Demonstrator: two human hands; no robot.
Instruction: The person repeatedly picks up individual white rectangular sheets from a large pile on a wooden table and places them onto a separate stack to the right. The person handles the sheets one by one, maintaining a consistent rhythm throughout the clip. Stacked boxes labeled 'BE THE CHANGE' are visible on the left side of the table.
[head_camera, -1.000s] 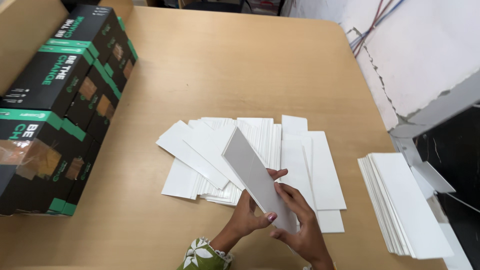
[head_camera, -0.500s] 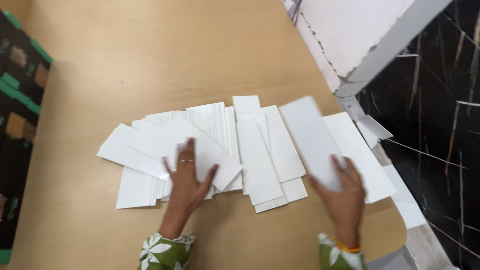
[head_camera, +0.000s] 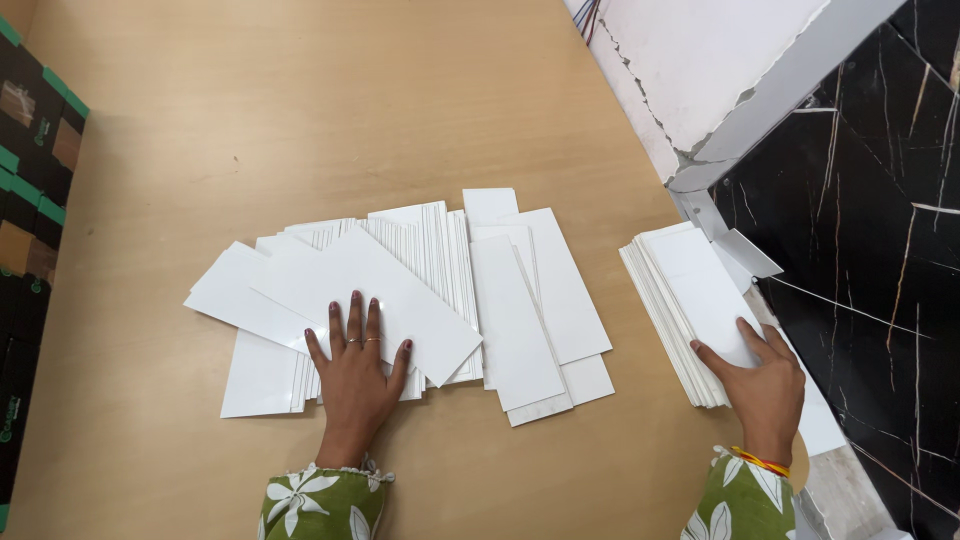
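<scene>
The dark boxes (head_camera: 35, 230) with green bands at the tabletop's left edge are cut off by the picture's left side, so only a narrow strip of them is seen. Both forearms are cropped at the bottom edge just past the floral cuffs. In the spread of white cards (head_camera: 400, 300) near the middle of the tabletop (head_camera: 300, 110), most cards are overlapped by others, and a patch is covered by the flat left hand (head_camera: 355, 375). The near end of the neat stack of white cards (head_camera: 690, 300) at the tabletop's right edge is hidden under the right hand (head_camera: 765, 385). The tabletop's far edge is not shown.
</scene>
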